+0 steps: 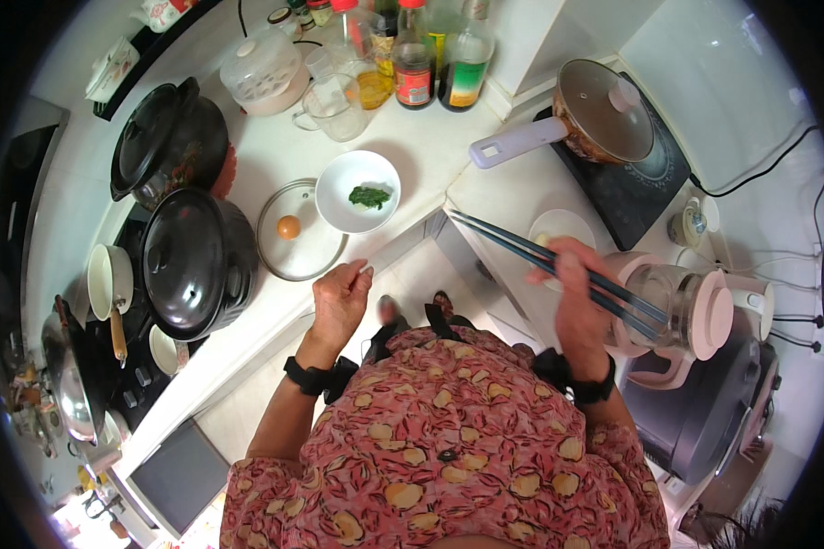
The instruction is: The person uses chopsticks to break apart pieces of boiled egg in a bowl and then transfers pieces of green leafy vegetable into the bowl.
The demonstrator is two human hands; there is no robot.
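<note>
My right hand (577, 295) grips a pair of long dark chopsticks (505, 237), their thin ends pointing left over the counter's front edge. Partly hidden behind that hand, a small white plate (570, 223) lies on the right counter with something pale at its edge. My left hand (342, 295) hovers in front of the counter edge, fingers curled in and nothing visible in them. Just beyond it a glass pot lid (301, 264) lies on the counter, and a brown egg (288, 227) rests on it. A white bowl (336, 209), overlapping the lid's right side, holds chopped greens (369, 197).
Dark lidded pots (189, 264) and a small cream saucepan (110, 281) stand left. A glass measuring jug (336, 110) and sauce bottles (412, 65) line the back. A lidded pan (601, 113) sits on an induction cooker (649, 185); a pink-lidded glass kettle (680, 309) stands right.
</note>
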